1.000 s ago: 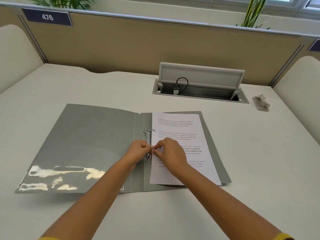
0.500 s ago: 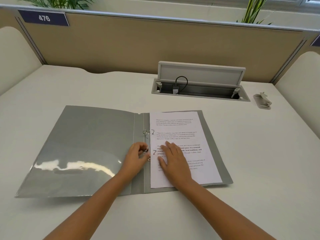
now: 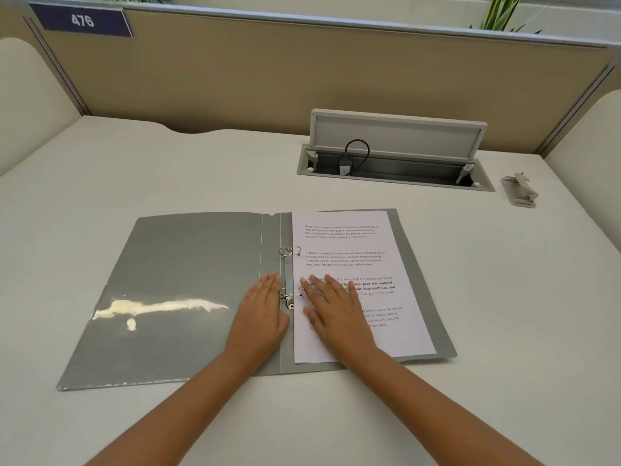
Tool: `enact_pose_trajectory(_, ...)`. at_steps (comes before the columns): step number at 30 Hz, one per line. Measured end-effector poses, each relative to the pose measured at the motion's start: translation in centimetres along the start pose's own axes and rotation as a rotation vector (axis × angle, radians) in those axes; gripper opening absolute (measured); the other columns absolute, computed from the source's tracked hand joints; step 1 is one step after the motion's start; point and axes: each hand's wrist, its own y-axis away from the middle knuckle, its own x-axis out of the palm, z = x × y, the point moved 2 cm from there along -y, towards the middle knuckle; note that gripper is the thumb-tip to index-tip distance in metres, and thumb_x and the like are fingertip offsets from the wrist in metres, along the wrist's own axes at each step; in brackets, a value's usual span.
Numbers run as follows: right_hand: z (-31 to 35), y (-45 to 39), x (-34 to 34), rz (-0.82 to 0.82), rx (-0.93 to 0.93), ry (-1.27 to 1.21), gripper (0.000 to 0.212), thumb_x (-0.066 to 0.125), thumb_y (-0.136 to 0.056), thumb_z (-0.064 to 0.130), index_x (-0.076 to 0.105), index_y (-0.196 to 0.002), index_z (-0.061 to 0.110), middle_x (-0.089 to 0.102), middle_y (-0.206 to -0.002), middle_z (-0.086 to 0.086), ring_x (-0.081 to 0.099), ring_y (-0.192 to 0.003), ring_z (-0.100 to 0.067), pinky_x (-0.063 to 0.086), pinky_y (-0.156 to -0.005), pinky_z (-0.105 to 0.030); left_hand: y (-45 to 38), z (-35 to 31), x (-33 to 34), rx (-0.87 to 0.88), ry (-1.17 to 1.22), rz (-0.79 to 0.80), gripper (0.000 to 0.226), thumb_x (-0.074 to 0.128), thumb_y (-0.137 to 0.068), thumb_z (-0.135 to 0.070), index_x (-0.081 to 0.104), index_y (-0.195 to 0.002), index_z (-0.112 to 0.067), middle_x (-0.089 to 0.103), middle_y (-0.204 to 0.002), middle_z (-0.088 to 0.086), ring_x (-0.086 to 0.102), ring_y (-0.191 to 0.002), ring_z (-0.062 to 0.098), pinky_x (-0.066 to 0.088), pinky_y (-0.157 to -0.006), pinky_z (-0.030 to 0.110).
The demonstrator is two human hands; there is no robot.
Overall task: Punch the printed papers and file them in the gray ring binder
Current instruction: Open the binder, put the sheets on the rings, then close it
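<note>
On the open gray ring binder (image 3: 188, 290), I rest my left hand (image 3: 260, 317) and right hand (image 3: 336, 314) flat, gripping nothing; thin, limp printed papers (image 3: 376, 260) at three o'clock look best handled at the edges.

Office cubicle: numbered partition sign (image 3: 82, 20), desk cable hatch (image 3: 395, 163).

Desk (image 3: 168, 183) was plain off-white, with a tan partition (image 3: 302, 79) along the back. Blue "476" tag (image 3: 82, 20) sat top left on it. Cable box (image 3: 396, 163) sunk in the desk had its lid up, black cable (image 3: 356, 153) looped inside. Small gray clip thing (image 3: 520, 191) just right of it. Plant leaves (image 3: 504, 11) poked over the top right.
</note>
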Motion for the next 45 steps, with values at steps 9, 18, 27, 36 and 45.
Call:
enact_pose_trajectory(9,0.1,0.0,0.4,0.069,-0.018,0.066,0.06,0.009,-0.095,0.055,0.031,-0.14,0.021,0.048,-0.141,0.005,0.045,-0.13,-0.02,0.017,-0.102,-0.047,0.0,-0.6,0.1,0.022,-0.043,-0.012,0.083,0.006,-0.075,-0.044,0.007,-0.146,-0.001,0.011,-0.156,0.014,0.007,-0.145,0.024,-0.007,-0.113,0.026)
enact_pose_trajectory(18,0.1,-0.1,0.6,0.052,-0.043,0.05,0.06,0.007,-0.096,0.053,0.028,-0.141,0.021,0.046,-0.142,0.004,0.043,-0.131,-0.021,0.013,-0.104,-0.047,-0.1,-0.1,0.3,0.068,-0.035,-0.007,0.084,0.013,-0.078,-0.054,-0.002,-0.145,-0.006,0.001,-0.156,0.008,-0.01,-0.141,0.017,-0.016,-0.109,0.02)
enact_pose_trajectory(27,0.0,-0.1,0.5,0.1,-0.044,0.026,0.057,0.006,-0.096,0.053,0.024,-0.144,0.026,0.045,-0.143,0.005,0.041,-0.133,-0.021,0.011,-0.105,-0.047,-0.4,0.1,0.8,0.09,-0.065,-0.004,0.078,0.014,-0.083,-0.054,-0.005,-0.144,-0.01,-0.007,-0.151,-0.002,-0.003,-0.144,0.019,-0.01,-0.112,0.026)
enact_pose_trajectory(36,0.3,0.2,0.4,0.074,-0.129,-0.108,0.049,0.004,-0.096,0.05,-0.012,-0.141,0.044,0.033,-0.15,0.008,0.028,-0.14,-0.018,0.001,-0.112,-0.045,-1.4,-0.1,1.1,0.159,-0.095,0.036,0.086,-0.017,-0.078,-0.067,-0.005,-0.145,-0.015,-0.003,-0.154,-0.005,-0.005,-0.143,0.016,-0.007,-0.114,0.03)
enact_pose_trajectory(45,-2.6,-1.4,-2.1,-0.095,0.046,-0.294,0.052,0.037,-0.092,0.042,0.038,-0.139,0.02,0.056,-0.127,-0.003,0.051,-0.117,-0.019,0.034,-0.101,-0.031,-3.1,-2.0,1.2,0.04,-0.079,0.036,0.083,0.0,-0.074,-0.048,-0.003,-0.148,-0.012,0.007,-0.158,0.002,0.001,-0.145,0.015,-0.004,-0.116,0.032)
